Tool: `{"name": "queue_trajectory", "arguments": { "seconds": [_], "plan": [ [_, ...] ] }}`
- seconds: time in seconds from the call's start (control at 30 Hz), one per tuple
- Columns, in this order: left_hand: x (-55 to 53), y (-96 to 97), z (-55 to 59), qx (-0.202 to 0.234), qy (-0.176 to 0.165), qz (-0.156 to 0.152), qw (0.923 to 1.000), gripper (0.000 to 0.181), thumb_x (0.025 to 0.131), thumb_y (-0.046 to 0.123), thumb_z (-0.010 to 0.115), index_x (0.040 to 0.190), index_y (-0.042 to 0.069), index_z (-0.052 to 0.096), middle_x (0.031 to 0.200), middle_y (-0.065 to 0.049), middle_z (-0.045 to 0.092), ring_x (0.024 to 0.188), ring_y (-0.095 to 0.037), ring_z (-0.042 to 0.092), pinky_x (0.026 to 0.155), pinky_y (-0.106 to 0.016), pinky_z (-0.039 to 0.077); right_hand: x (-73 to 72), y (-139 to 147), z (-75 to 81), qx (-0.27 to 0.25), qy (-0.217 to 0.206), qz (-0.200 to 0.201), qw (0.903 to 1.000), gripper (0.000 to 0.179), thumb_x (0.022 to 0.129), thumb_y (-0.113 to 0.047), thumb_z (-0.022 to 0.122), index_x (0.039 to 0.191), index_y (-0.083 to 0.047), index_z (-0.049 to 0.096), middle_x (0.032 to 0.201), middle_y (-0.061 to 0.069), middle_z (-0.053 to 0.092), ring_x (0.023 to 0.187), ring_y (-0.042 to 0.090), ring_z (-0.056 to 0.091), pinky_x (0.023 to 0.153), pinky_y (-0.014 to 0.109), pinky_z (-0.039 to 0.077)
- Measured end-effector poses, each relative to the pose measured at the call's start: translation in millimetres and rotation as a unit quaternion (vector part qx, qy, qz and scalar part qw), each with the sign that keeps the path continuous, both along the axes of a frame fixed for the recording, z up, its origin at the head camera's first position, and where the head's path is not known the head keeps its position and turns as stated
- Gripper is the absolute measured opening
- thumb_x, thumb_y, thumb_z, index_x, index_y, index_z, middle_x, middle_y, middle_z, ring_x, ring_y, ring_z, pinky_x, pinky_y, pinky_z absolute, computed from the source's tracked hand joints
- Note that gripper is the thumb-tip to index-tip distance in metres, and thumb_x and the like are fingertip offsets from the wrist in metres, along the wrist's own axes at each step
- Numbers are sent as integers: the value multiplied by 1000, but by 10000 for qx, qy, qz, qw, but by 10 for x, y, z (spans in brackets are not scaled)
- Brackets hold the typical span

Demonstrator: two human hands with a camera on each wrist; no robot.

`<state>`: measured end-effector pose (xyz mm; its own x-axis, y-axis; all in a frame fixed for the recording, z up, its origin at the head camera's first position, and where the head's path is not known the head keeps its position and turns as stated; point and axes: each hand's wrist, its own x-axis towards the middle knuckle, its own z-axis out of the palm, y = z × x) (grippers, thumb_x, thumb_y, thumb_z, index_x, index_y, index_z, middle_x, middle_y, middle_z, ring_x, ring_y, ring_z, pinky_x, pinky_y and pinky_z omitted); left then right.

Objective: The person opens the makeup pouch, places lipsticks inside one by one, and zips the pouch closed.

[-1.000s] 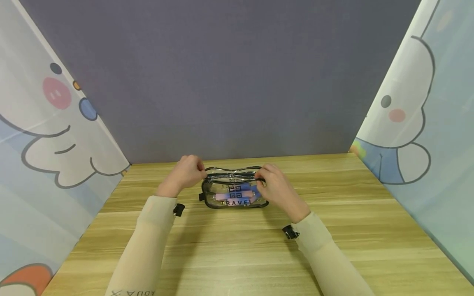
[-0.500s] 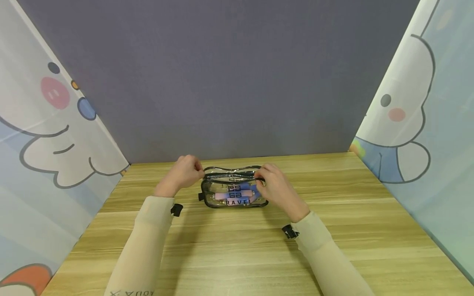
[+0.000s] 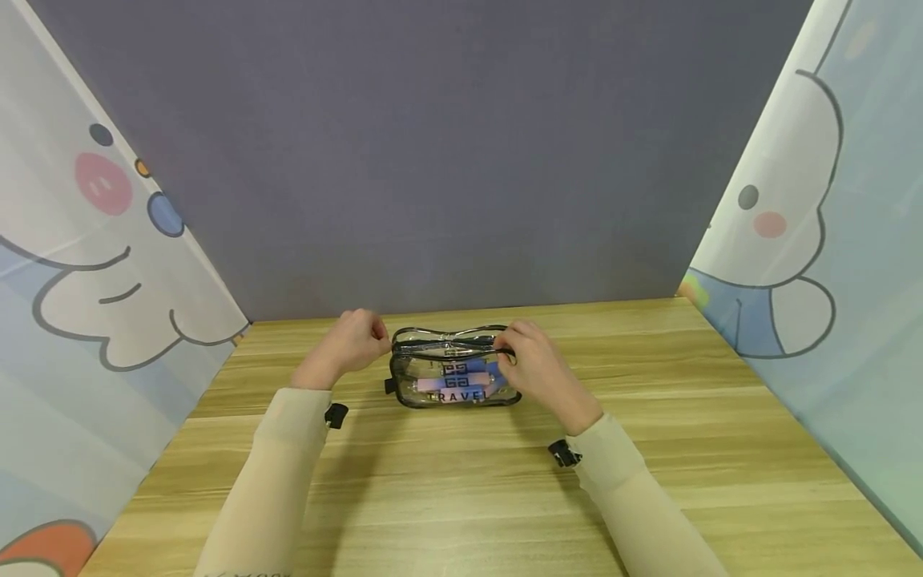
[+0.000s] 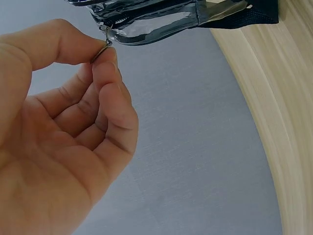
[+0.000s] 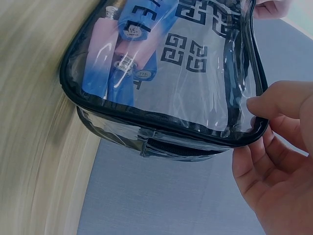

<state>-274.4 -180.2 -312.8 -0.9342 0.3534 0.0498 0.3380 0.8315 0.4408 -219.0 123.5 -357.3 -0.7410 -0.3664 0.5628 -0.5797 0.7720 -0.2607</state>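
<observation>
A clear pouch point(image 3: 407, 375) with black piping and "TRAVEL" lettering stands upright on the wooden table. Through its wall show several pink-and-blue tubes point(image 5: 100, 63); a small label on one seems to read "lipstick". My left hand point(image 3: 353, 343) is at the pouch's upper left end. In the left wrist view its thumb and forefinger pinch a small metal zipper pull point(image 4: 100, 53) attached to the pouch's end. My right hand point(image 3: 537, 365) grips the upper right corner, thumb on the clear face and fingers curled behind. The zip point(image 5: 181, 147) runs along the top.
The wooden table point(image 3: 461, 481) spreads around the pouch. Behind it rises a grey-purple panel point(image 3: 447, 160). Cartoon-printed curtains, one on the left point(image 3: 65, 264) and one on the right point(image 3: 851, 320), flank the table. A fabric tab point(image 3: 390, 385) sticks out from the pouch's left side.
My left hand has drawn a little further left, past the pouch's upper left corner. The right hand keeps its grip, and the pouch stays nearly in place.
</observation>
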Motion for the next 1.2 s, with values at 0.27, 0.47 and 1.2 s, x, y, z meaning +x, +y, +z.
{"name": "queue_trajectory", "arguments": {
  "seconds": [0.27, 0.47, 1.2],
  "plan": [
    [-8, -35, -35, -44, -30, -12, 10000, 12, 92, 8, 60, 92, 5, 71, 84, -6, 66, 65, -19, 54, 67, -37, 47, 6, 5, 0, 1, -97, -48, 9999, 11, 86, 1, 73, 96, -3, 73, 95, 5, 62, 88, 21, 58, 75, 34, 54],
    [-28, -61, -70, 37, -52, -2, 10000, 11, 89, 6, 59, 88, 5, 69, 80, -6, 64, 63, -17, 53, 66, -35, 47, 0, 2, 4, -2, -7, -48, 10000, 11, 85, 1, 73, 95, -3, 72, 95, 5, 63, 90, 22, 58, 77, 34, 54],
    [-66, -109, -207, 361, -447, -45, 9983, 11, 92, 7, 60, 94, 3, 70, 89, -8, 65, 70, -20, 56, 68, -37, 49, 4, -13, -27, 96, 200, -41, 9997, 9, 86, 1, 74, 94, -3, 72, 94, 6, 63, 86, 21, 58, 72, 33, 54]
  ]
}}
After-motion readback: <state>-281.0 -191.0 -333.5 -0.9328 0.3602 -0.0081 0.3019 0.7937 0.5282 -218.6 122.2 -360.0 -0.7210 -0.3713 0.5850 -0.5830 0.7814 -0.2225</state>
